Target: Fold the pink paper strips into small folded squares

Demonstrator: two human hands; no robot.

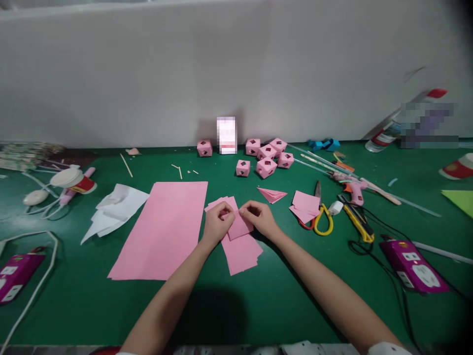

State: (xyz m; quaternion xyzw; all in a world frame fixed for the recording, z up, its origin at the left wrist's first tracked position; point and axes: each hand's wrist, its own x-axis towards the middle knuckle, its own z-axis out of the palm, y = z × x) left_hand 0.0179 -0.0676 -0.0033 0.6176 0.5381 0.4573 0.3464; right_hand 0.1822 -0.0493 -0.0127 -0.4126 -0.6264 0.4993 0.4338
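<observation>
Close together above the green table, both hands pinch the upper edge of a small pink paper piece [241, 228]. My left hand [219, 223] grips its left side with thumb and forefinger curled. On its right corner, the fingers of my right hand [260, 218] are pressed together. Beneath lie several more pink paper pieces [241, 256], loosely fanned and partly covered. Left of my hands is a large pink sheet stack [166, 227]. Folded pink triangles [272, 194] and small pink squares [306, 204] lie to the right.
Several pink folded paper boxes [266, 167] stand at the back near a lit phone [226, 135]. Scissors [323, 220], a cutter knife [359, 223], a pink glue gun [355, 190] and a purple power strip [414, 266] lie right. Crumpled white paper [114, 209] and a cup [76, 180] are left.
</observation>
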